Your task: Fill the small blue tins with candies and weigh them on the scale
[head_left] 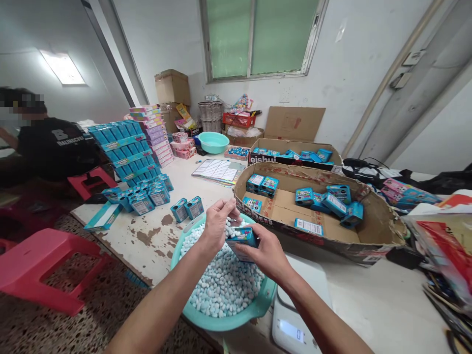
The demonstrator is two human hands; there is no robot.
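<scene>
a worn white tabletop [387,305], its paint flaking to brown at the left, runs across the view. on it, toward the right, sits a long torn cardboard tray [283,209] with small blue boxes lying loose inside, and just behind that another cardboard tray [287,161] with more of them. at the far left a person in a black shirt [55,142] sits away from the tabletop; nearer is a red plastic stool [33,260]. the teal basin [217,322] stands at the near edge, heaped with pale blue and white pieces [224,290]. farther left rises a stack of blue packs [127,152], loose boxes clustered before it. a white scale [313,270] lies right of the basin, partly under the right forearm, its display lit.

the right hand [271,250] has its grip pinching a small blue box [242,237] by its sides, thumb on the near face, above the pieces in the basin. the left hand [216,223] is right at the box's upper left end, its grip curled around a few pale pieces, some showing between fingers and box. two more boxes [187,209] stand just beyond the basin.
</scene>
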